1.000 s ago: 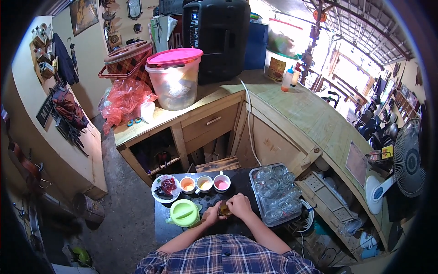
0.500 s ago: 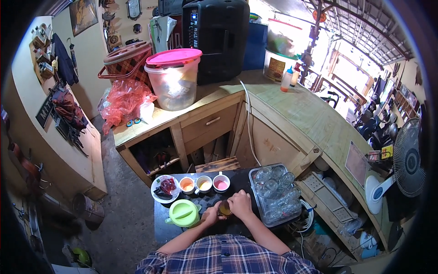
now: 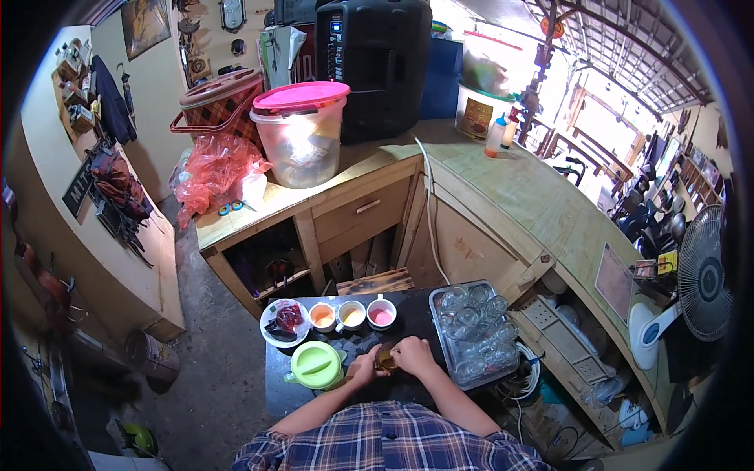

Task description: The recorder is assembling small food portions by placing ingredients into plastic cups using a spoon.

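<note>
- Head view, the only one: the left hand (image 3: 361, 369) reaches in from the lower edge, its fingers curled and clamped around the near-left side of a small brown cup (image 3: 386, 360).
- The right hand (image 3: 414, 355) meets the cup from the other side, fingers bunched together at its rim; whether they pinch anything small cannot be told.
- The brown cup sits between the two hands, over the near middle of a dark tabletop (image 3: 277, 392), partly hidden by the fingers; whether its base touches the surface cannot be told.
- Just left of the left wrist stands a lime-green lidded pitcher (image 3: 316, 365).
- Beyond the hands, three white cups stand in a row: a cup with orange contents (image 3: 318, 330), a cup with pale yellow contents (image 3: 351, 329) and a cup with pink contents (image 3: 381, 330), its handle pointing away.
- At the row's left end, a white plate (image 3: 284, 344) bears plastic-wrapped dark and deep red contents.
- Right of the right hand, apart from it, a clear tray (image 3: 439, 322) holds many glass mugs (image 3: 467, 320).
- On the wooden counter (image 3: 503, 188) farther back: a pink-lidded tub (image 3: 297, 149), red plastic bags (image 3: 212, 173), blue-handled scissors (image 3: 232, 209) and a black loudspeaker (image 3: 373, 86).
- A white fan (image 3: 701, 272) stands far right.
</note>
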A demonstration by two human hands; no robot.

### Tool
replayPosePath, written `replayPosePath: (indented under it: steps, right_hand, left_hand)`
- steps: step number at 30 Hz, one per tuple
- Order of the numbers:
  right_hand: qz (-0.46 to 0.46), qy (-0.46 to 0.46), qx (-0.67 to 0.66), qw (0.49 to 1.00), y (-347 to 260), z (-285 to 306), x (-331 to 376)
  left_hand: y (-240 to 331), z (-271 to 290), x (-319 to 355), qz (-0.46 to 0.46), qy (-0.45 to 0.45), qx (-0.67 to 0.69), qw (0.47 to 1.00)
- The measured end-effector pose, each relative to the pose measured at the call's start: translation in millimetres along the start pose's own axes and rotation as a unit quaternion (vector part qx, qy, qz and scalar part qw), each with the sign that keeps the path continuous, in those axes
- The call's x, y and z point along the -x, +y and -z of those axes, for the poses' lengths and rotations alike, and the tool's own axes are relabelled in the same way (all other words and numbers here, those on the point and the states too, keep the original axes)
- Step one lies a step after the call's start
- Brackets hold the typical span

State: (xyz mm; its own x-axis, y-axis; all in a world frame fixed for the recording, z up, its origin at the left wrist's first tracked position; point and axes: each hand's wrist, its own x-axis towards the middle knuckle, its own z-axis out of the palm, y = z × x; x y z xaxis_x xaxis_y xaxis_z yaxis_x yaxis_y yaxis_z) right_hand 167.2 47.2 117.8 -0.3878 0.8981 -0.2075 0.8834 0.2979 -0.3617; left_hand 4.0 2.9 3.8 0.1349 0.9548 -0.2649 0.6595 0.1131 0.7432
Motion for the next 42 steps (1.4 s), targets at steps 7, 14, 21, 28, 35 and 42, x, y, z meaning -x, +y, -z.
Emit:
replayPosePath:
  steps: [7,14,21,28,35,42]
  right_hand:
    - [0.032,0.075,0.048,0.996,3,-7,-1]
    - [0.087,0.132,0.002,0.988,0,-3,0]
    - [0.115,0.156,-0.023,0.981,4,-3,-1]
    - [0.136,0.221,-0.072,0.963,0,0,1]
    - [0.143,0.229,-0.063,0.961,5,-2,0]
    - [0.104,0.146,-0.051,0.983,11,-8,-2]
  left_hand:
    - [0,2,1,-0.022,-0.001,0.007,1.000]
    - [2,4,2,-0.008,-0.011,0.009,1.000]
    - [5,7,4,-0.007,-0.001,-0.010,1.000]
    - [0,2,1,-0.016,0.002,-0.004,1.000]
    - [2,2,0,0.007,-0.012,-0.002,1.000]
    - [11,7,3,0.012,-0.010,-0.019,1.000]
